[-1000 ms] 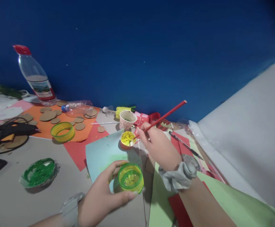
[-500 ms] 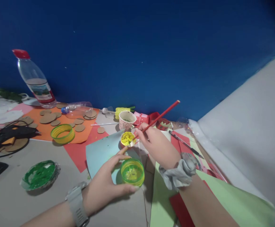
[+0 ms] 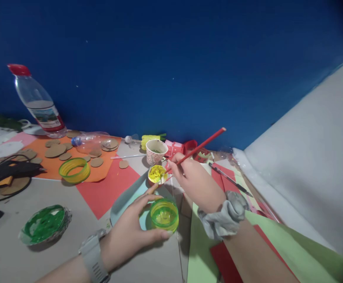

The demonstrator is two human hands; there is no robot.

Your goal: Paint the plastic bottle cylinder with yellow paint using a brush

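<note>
My right hand (image 3: 193, 179) is closed round a red paintbrush (image 3: 203, 145). The brush slants down to the left, its tip in the yellow paint of a small cup (image 3: 157, 174). Thumb and fingers of my left hand (image 3: 136, 226) curve round a clear plastic cup-like piece (image 3: 164, 215) painted yellow, with a green rim. Under that hand lies a light blue paper sheet (image 3: 127, 202). Just behind the paint stands a patterned paper cup (image 3: 156, 152) holding greenish liquid.
To the left are a yellow-green ring (image 3: 74, 171), cardboard discs (image 3: 55, 150), a dish of green paint (image 3: 45, 225), a black glue gun (image 3: 21, 169) and a red-capped bottle (image 3: 41, 104). A pen (image 3: 230, 179) and green paper (image 3: 202, 251) lie right. A blue wall (image 3: 171, 70) rises behind.
The view has shifted slightly, so most things sit a little further left. The left edge of the blue paper now curls up. Both hands keep their hold, and the brush tip stays in the yellow paint.
</note>
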